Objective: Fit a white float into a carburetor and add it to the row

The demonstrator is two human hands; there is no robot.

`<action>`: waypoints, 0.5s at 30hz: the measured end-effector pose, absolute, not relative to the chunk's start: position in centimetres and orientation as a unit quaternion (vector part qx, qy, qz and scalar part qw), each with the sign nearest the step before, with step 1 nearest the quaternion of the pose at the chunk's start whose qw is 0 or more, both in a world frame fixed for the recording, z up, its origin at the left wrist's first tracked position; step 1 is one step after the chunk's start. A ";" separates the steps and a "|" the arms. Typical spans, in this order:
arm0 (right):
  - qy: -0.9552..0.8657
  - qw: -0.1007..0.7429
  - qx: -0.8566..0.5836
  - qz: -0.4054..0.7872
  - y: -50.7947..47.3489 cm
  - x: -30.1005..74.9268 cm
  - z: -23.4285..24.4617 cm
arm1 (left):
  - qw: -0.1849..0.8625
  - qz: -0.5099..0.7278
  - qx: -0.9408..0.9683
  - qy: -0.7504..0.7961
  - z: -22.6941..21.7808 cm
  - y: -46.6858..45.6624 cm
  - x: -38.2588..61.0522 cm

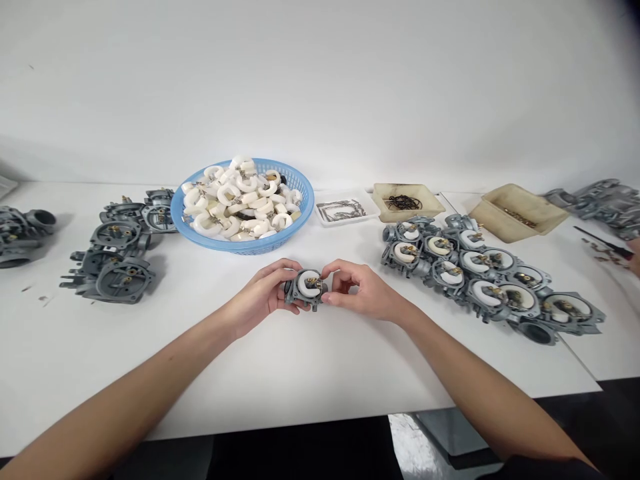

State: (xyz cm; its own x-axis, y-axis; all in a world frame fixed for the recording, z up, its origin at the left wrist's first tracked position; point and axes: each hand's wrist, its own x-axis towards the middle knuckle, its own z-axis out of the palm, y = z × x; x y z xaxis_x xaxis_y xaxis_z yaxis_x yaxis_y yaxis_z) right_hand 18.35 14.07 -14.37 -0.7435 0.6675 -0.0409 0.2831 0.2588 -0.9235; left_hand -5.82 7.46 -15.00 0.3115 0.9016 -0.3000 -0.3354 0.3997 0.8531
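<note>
Both hands hold one grey metal carburetor body (307,289) just above the white table (280,360), at the centre of the view. A white horseshoe-shaped float sits in its round opening. My left hand (267,293) wraps the body's left side with fingers curled. My right hand (357,288) pinches the right side, thumb and forefinger near the float's brass hinge.
A blue basket (295,207) of white floats stands behind the hands. Bare carburetor bodies (117,257) lie at left; several with floats fitted (480,277) lie at right. A white tray of pins (341,211) and two beige trays (406,200) (517,212) sit at back right. Another person's hand (635,257) shows at the right edge.
</note>
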 end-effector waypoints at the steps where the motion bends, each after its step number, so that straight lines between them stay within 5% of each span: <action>1: -0.777 0.184 -0.312 0.515 14.0 18.4 -14.4 | 0.730 0.423 0.350 0.407 -15.0 7.5 -5.8; 15: -0.846 0.243 -0.309 0.360 13.5 18.4 -14.5 | 0.727 0.417 0.368 0.402 -15.0 7.4 -5.9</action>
State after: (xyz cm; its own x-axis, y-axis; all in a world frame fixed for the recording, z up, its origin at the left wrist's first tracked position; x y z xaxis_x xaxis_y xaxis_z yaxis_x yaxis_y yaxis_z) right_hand 18.37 13.49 -14.45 -0.6914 0.6974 0.1888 0.3481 0.5505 -0.7588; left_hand -5.86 7.39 -14.96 0.3295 0.9025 -0.2775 -0.3103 0.3811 0.8709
